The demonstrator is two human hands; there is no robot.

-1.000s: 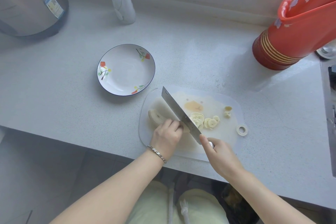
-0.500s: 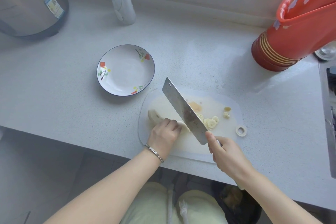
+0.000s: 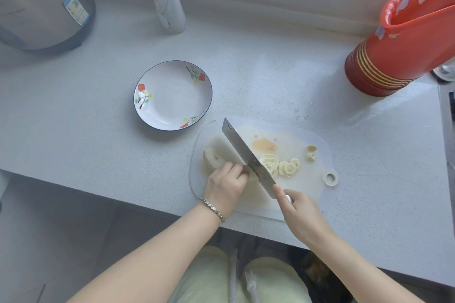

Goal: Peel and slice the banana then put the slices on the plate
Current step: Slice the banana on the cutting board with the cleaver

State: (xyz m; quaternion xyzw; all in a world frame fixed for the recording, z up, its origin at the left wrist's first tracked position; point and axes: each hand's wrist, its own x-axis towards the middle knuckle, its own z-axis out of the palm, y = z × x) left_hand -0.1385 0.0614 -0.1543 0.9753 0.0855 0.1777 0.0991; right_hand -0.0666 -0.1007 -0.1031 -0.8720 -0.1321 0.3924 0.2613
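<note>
Both hands sit lower centre: our left hand (image 3: 225, 188) curls its fingers over the banana (image 3: 213, 158), our right hand (image 3: 299, 211) grips the cleaver (image 3: 246, 152) beside cut slices (image 3: 283, 166).

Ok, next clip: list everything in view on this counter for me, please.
Cutting board: one, translucent white, counter's near edge.
Plate: one, white with flowers, left of board.
Banana: one peeled piece, pale, board's left end.
Cleaver: one, steel, blade across banana.
Slices: several, pale yellow, on board right of blade.
Jug: one, red, far right.
Bottle: one, clear, back wall.
Pot: one, steel, far left.
Left hand: holds banana, bracelet on wrist.
Right hand: grips cleaver handle.
</note>
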